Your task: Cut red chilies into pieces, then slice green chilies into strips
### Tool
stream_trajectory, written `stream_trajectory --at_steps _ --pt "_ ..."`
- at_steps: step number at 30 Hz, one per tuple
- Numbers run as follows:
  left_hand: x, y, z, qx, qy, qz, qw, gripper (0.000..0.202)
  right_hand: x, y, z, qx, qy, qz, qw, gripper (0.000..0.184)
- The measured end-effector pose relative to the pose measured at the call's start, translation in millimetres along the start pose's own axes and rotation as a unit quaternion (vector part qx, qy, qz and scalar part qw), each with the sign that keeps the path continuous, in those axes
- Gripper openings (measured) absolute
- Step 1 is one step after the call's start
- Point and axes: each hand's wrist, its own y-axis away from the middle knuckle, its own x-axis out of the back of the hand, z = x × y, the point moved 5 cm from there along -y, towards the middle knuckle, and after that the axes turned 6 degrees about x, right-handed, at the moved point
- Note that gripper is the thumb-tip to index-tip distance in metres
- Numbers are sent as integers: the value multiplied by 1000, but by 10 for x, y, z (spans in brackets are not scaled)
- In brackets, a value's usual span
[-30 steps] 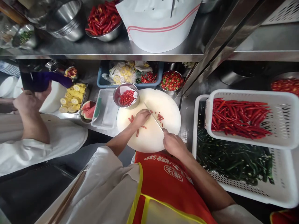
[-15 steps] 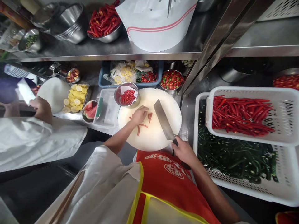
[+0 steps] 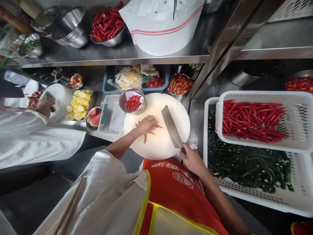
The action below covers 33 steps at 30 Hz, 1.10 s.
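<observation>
On the counter (image 3: 196, 130) we count 1 round board (image 3: 149, 150), 1 knife (image 3: 172, 127), 1 steel bowl (image 3: 141, 109) w/ cut red pcs & white paper, 2 white baskets (image 3: 264, 148) overlapping: upper w/ red chillies (image 3: 254, 122), lower w/ green chillies (image 3: 246, 166), both too heaped to count. Loose chilli pcs (image 3: 145, 138) on board: min. 4; our fingers cover part, so exact no. unclear. Also 1 blue tub (image 3: 156, 88), 1 clear box (image 3: 111, 120), 1 corn tray (image 3: 79, 106).

Pcs vs. hands: 1 pokes out R of our L fingertips, toward the knife; 2 lie just on the near side of the L hand (image 3: 146, 125), rest at its L. Knife lies slanted btwn the hands, blade clear of L fingers; can't tell if it touches the board. Bowl's at the board's far L edge, just beyond L hand.

Hands apart. L: palm down, fingers bent, close together, touching the pcs; pinching or only pressing, can't tell. R hand (image 3: 193, 159): closed round the knife's handle, at the board's near R edge.

Far L, a co-worker's hand (image 3: 45, 107) is by a white block (image 3: 62, 104).
</observation>
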Motion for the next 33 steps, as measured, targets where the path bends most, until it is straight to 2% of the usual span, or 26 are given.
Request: stream_trajectory --at_steps 9,16,20,26,29,33 --pt "-139 -7 183 8 18 28 999 10 55 47 -112 12 19 10 1000 37" --pt "-139 28 93 57 36 43 997 12 86 121 -178 35 1 16 999 37" --pt "-56 116 40 89 65 65 992 19 66 209 -240 47 2 -11 999 41" --pt "7 306 -62 128 101 104 981 13 -2 246 -355 60 47 -56 996 44" --pt "-17 325 -42 112 87 103 984 6 -30 202 -407 70 65 -65 993 44" --pt "-69 293 21 63 60 80 993 21 -44 157 -383 60 96 -60 992 45"
